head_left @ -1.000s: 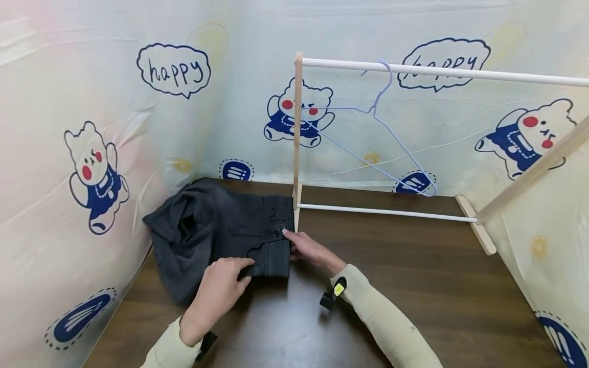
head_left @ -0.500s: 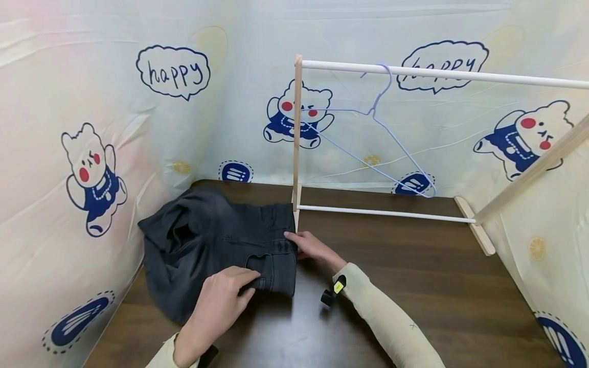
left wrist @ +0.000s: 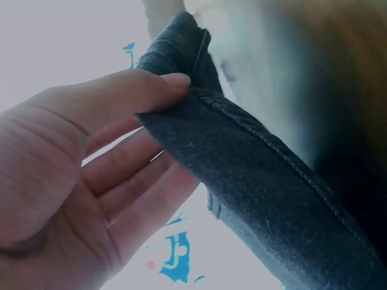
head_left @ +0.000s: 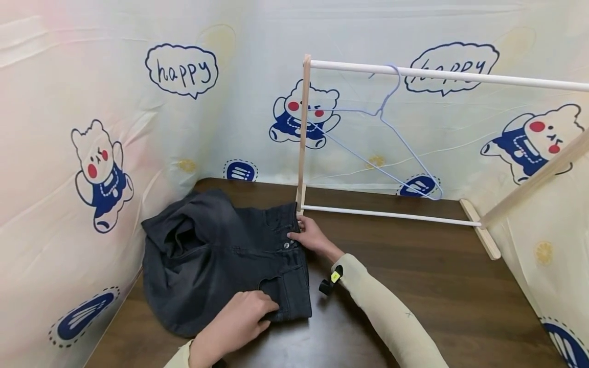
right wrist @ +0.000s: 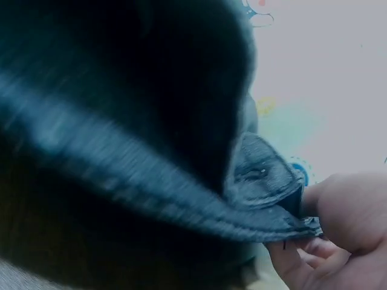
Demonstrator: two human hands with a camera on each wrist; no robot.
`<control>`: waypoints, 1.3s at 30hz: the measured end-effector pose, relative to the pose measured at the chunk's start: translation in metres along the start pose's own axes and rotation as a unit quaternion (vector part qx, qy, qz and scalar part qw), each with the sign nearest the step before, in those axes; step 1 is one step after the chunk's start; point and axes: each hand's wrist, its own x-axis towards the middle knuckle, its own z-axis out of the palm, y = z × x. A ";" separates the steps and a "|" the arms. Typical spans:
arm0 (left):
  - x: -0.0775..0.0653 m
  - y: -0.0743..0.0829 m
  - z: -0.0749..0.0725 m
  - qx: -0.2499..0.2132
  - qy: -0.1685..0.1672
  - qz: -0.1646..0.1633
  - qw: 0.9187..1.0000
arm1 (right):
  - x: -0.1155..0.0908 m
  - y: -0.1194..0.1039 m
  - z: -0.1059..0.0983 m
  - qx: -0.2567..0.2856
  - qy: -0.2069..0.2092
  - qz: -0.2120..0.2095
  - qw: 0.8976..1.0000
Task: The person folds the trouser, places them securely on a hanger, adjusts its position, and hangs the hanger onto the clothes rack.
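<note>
A pair of dark grey jeans (head_left: 230,255) lies on the left part of the table, waistband toward the right and legs bunched at the left. My left hand (head_left: 239,319) pinches the near side of the jeans beside the front pocket. In the left wrist view the thumb presses a fold of dark cloth (left wrist: 242,157) against the fingers. At the middle of the waistband my right hand (head_left: 313,237) pinches the edge, close to metal buttons (head_left: 287,245) at the fly. The right wrist view shows a waistband end with a buttonhole (right wrist: 254,174) at the right fingertips.
Behind and right of the jeans stands a clothes rack with a white top bar (head_left: 442,74), a lower bar (head_left: 391,214) and wooden feet (head_left: 480,230). A lilac wire hanger (head_left: 388,120) hangs from the top bar. Printed cloth walls (head_left: 184,128) enclose the table.
The near side of the waistband has moved toward me and slightly right with my left hand. My right hand has shifted slightly along the waistband, and buttons now show at the fly.
</note>
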 end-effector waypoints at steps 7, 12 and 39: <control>0.011 -0.008 0.027 -0.031 -0.060 -0.018 0.998 | -0.010 -0.028 -0.011 -0.137 -0.014 -0.115 0.984; 0.016 -0.015 0.031 -0.089 -0.086 -0.020 0.992 | -0.019 -0.043 -0.017 -0.212 -0.009 -0.178 0.961; 0.106 -0.133 -0.092 0.003 0.125 -0.045 0.991 | -0.086 -0.080 -0.046 -0.232 -0.059 -0.277 0.930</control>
